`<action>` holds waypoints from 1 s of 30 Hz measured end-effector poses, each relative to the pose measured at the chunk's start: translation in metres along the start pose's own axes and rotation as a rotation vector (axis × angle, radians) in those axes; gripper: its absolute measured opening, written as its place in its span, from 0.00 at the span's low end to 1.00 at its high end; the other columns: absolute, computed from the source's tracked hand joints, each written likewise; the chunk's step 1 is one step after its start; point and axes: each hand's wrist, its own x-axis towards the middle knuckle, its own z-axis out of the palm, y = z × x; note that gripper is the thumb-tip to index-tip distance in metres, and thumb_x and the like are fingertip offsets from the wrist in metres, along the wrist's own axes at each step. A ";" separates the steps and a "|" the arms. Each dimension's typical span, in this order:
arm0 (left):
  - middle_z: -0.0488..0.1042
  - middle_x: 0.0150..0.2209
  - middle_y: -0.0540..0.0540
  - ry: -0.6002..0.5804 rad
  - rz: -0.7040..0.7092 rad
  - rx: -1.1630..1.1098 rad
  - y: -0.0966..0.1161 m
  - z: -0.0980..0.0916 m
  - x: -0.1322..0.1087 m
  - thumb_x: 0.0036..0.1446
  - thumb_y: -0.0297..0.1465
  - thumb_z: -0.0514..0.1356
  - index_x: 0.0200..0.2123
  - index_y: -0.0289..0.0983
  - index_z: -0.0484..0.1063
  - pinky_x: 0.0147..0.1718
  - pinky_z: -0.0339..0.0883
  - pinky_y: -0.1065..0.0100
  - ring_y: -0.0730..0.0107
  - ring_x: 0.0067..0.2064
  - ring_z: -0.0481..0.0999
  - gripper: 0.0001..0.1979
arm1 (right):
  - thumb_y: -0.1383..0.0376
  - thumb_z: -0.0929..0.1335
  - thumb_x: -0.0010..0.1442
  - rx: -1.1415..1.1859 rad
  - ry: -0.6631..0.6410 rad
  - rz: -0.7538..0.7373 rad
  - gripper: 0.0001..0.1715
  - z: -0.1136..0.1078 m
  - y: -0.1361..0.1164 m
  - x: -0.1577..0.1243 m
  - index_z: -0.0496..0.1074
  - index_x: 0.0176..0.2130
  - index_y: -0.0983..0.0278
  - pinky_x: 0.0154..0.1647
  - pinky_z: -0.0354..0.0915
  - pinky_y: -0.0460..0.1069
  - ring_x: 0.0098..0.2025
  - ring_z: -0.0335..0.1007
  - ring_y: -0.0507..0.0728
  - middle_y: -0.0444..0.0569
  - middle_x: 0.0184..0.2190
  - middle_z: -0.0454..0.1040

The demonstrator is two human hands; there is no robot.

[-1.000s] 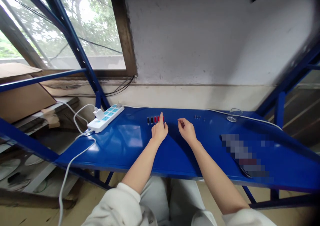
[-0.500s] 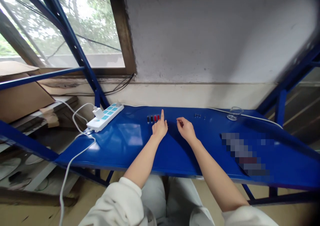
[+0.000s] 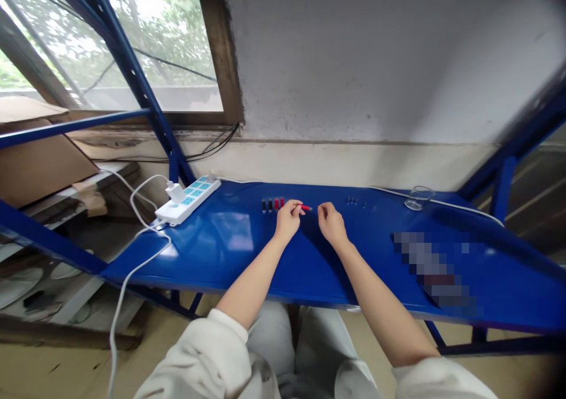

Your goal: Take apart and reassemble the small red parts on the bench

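My left hand (image 3: pixel 289 221) is closed in a pinch on a slim red cylinder (image 3: pixel 306 208), which points right with a greyish tip. Facing it across a small gap, my right hand (image 3: pixel 332 225) has its fingers pressed together; anything inside them is hidden. Just left of my left hand stand short black cylinders (image 3: pixel 270 205) and red cylinders (image 3: pixel 276 203) in a row on the blue table (image 3: pixel 309 269). Several tiny metal pieces (image 3: pixel 352 200) stand beyond my right hand, too small to name.
A white power strip (image 3: pixel 190 200) with a plugged-in adapter lies at the table's left, its cable hanging over the edge. A clear glass container (image 3: pixel 419 198) is at the back right. A blurred-out long object (image 3: pixel 433 272) lies front right. A white cable runs along the back.
My left hand's index finger, stretched out before, is now bent, and the red cylinder shows in its pinch. My right hand's fingers have curled in more. The view has shifted slightly.
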 end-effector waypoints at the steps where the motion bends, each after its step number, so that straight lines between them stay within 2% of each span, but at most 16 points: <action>1: 0.73 0.29 0.48 -0.031 -0.009 -0.092 0.002 0.001 -0.002 0.57 0.31 0.49 0.39 0.35 0.66 0.21 0.63 0.75 0.80 0.20 0.67 0.10 | 0.55 0.56 0.59 0.016 0.001 0.053 0.18 0.000 -0.001 0.000 0.66 0.33 0.63 0.27 0.59 0.48 0.26 0.67 0.56 0.50 0.24 0.71; 3: 0.74 0.31 0.47 -0.086 -0.027 -0.239 0.006 0.003 -0.005 0.57 0.32 0.50 0.40 0.34 0.65 0.17 0.60 0.76 0.83 0.16 0.64 0.11 | 0.50 0.53 0.59 0.090 -0.035 0.116 0.24 -0.001 -0.002 0.001 0.64 0.27 0.62 0.25 0.57 0.48 0.22 0.65 0.55 0.48 0.20 0.69; 6: 0.73 0.31 0.46 -0.125 -0.036 -0.340 0.011 0.003 -0.008 0.56 0.33 0.52 0.41 0.33 0.64 0.15 0.59 0.77 0.84 0.15 0.63 0.12 | 0.46 0.50 0.59 0.276 -0.098 0.116 0.30 0.000 -0.004 0.001 0.59 0.19 0.62 0.23 0.56 0.47 0.19 0.60 0.52 0.45 0.15 0.64; 10: 0.73 0.32 0.45 -0.149 -0.031 -0.379 0.013 0.002 -0.009 0.55 0.35 0.52 0.41 0.33 0.64 0.15 0.61 0.77 0.84 0.15 0.64 0.13 | 0.44 0.53 0.57 0.468 -0.115 0.128 0.29 0.002 -0.004 0.001 0.57 0.19 0.62 0.18 0.52 0.45 0.16 0.52 0.49 0.41 0.13 0.58; 14: 0.74 0.32 0.45 -0.133 -0.042 -0.348 0.015 0.000 -0.010 0.56 0.38 0.52 0.41 0.33 0.64 0.14 0.61 0.77 0.84 0.15 0.65 0.15 | 0.45 0.54 0.57 0.479 -0.142 0.091 0.27 0.001 -0.005 0.002 0.57 0.20 0.62 0.18 0.52 0.45 0.16 0.52 0.48 0.40 0.14 0.57; 17: 0.74 0.31 0.45 -0.077 -0.058 -0.307 0.015 -0.001 -0.010 0.55 0.41 0.51 0.38 0.33 0.64 0.13 0.58 0.78 0.84 0.14 0.64 0.17 | 0.47 0.55 0.57 0.464 -0.164 0.050 0.25 0.001 -0.006 0.002 0.59 0.23 0.62 0.18 0.53 0.45 0.16 0.54 0.48 0.41 0.16 0.60; 22: 0.74 0.28 0.46 0.000 -0.054 -0.309 0.014 -0.003 -0.009 0.54 0.43 0.52 0.34 0.32 0.65 0.13 0.58 0.77 0.83 0.13 0.64 0.17 | 0.51 0.60 0.55 0.594 -0.267 0.000 0.17 0.007 -0.004 0.002 0.58 0.33 0.62 0.18 0.54 0.44 0.17 0.56 0.47 0.41 0.23 0.65; 27: 0.73 0.27 0.48 0.027 -0.059 -0.311 0.016 -0.003 -0.009 0.54 0.43 0.51 0.34 0.33 0.65 0.13 0.58 0.77 0.83 0.14 0.64 0.18 | 0.53 0.62 0.54 0.603 -0.244 -0.030 0.17 0.007 -0.002 0.003 0.60 0.37 0.63 0.21 0.55 0.45 0.21 0.59 0.49 0.42 0.23 0.66; 30: 0.71 0.24 0.51 0.132 -0.065 -0.345 0.018 -0.004 -0.008 0.55 0.44 0.50 0.33 0.34 0.63 0.12 0.56 0.77 0.84 0.13 0.62 0.18 | 0.54 0.62 0.54 0.607 -0.227 -0.035 0.18 0.004 -0.003 0.004 0.61 0.40 0.63 0.23 0.56 0.45 0.23 0.61 0.49 0.44 0.24 0.68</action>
